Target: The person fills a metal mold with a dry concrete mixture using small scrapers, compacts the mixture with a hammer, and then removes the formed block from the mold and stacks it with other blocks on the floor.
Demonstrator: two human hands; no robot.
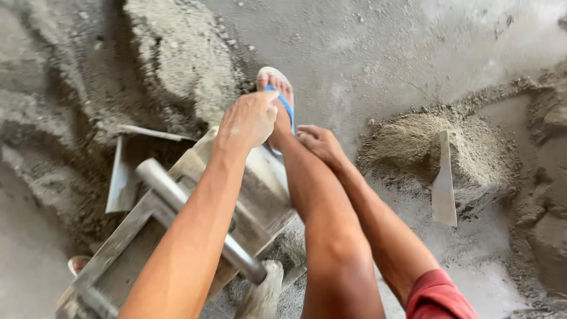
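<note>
Looking down, we see nearest us a grey steel box mould with a tubular handle (201, 218), caked in mortar and tilted on the concrete floor (384, 47). Our left hand (248, 121) has its grip curled tight over the mould's far upper edge. Our right hand (319, 142) holds nothing, its grip loose with fingers flat against our shin, just above the blue-strapped sandal (282, 97). We judge that a firm, even press with the foot braced close beside the frame would steady it best. Farther off, a flat steel trowel (444, 183) stands in a sand heap (407, 142), and a grey mortar mound (177, 53) lies beyond.
</note>
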